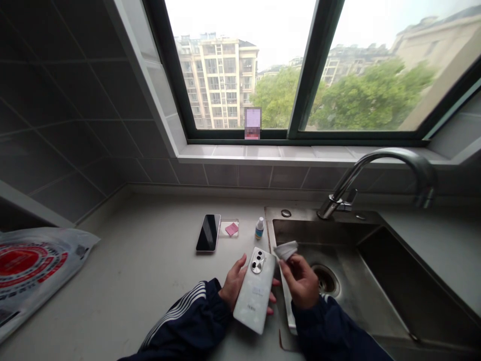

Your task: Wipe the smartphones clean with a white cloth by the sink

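1. Left hand [236, 282]: closed around a white smartphone [255, 291], thumb along the phone's left edge, fingertips curling round the right edge. Grip is a firm cradle, not a pinch.
2. Phone orientation: back faces up, with the round-lensed camera module [257, 261] at the upper end. Long axis tilts off vertical: the camera end points away from the person, toward the window and slightly right; the lower end points back toward the person's chest.
3. Phone position: held in the air above the pale countertop [150, 296], just beside the left rim of a stainless steel sink [330, 235].
4. Right hand [300, 282]: narrow pinch on a folded white wipe [286, 249]. The wipe sits just beside the phone's upper right corner; contact cannot be told from this view.
5. Both forearms are in dark navy sleeves [184, 316], the left one with white stripes.
6. Farther along the counter, left to right: a black smartphone [208, 232], lying screen up; a clear rectangular tray [228, 228] holding a pink square [232, 229]; a small dropper bottle with a blue cap [259, 228].
7. Others nearby: a curved sink faucet [376, 176] behind the sink; a white plastic bag with red print [33, 276] at far left of the counter.
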